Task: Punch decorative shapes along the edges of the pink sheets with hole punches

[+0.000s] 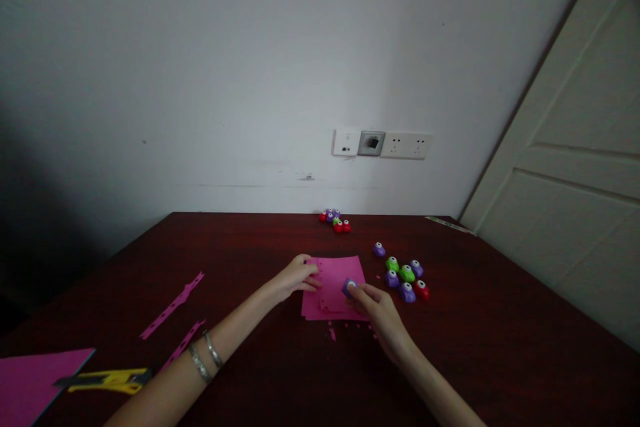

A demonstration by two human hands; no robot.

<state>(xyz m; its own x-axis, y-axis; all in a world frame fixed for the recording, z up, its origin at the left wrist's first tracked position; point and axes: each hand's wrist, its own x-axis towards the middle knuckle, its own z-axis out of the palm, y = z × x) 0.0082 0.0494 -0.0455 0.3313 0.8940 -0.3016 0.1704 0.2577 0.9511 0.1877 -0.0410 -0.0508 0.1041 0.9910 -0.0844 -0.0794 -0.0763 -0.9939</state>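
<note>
A stack of pink paper sheets (340, 270) lies on the table in front of me, with small holes along parts of the top sheet. At its left edge rests my left hand (296, 277), fingers spread and touching the paper. My right hand (375, 307) is closed on a small purple craft punch (349, 287) with a white, eye-like button. Thumb and fingers grip it over the right part of the sheets. Whether the punch touches the paper, I cannot tell. Tiny pink cut-out bits (332, 332) are scattered below the stack.
Several purple, green and red punches (407, 273) stand to the right, and more punches (338, 227) at the back. On the left lie pink punched strips (173, 307), a yellow utility knife (107, 380) and a pink sheet (35, 380). A wall with sockets (406, 145) rises behind.
</note>
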